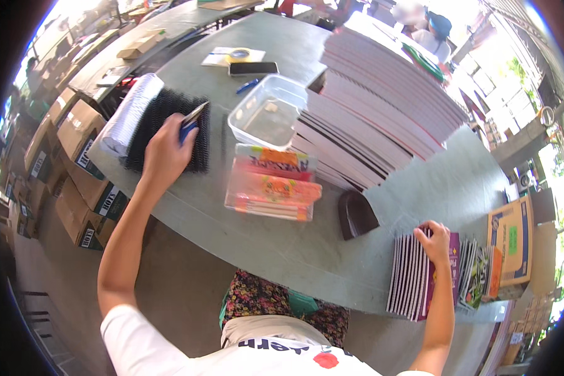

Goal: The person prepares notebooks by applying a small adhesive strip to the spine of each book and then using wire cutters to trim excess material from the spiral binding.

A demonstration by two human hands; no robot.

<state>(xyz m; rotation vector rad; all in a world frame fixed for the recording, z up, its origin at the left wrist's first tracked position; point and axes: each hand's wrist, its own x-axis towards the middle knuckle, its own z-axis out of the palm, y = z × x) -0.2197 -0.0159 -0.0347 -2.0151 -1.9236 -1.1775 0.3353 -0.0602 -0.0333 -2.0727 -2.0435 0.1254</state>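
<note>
My left hand is closed around blue-handled pliers, their pointed metal tips angled up and away. Beneath that hand lies a pile of black spiral binding coils, beside a roll of white coils. At the near right, my right hand has its fingers curled on a row of overlapping purple-covered booklets, pinching near their far edge. Exactly how many it grips cannot be made out. More booklets with green, patterned covers lie just right of them.
Tall stacks of bound pages fill the table's far middle. A clear plastic tub, a phone, tape, orange-red packets and a dark brown scoop-shaped holder sit nearer. Cartons stand left; another carton stands right.
</note>
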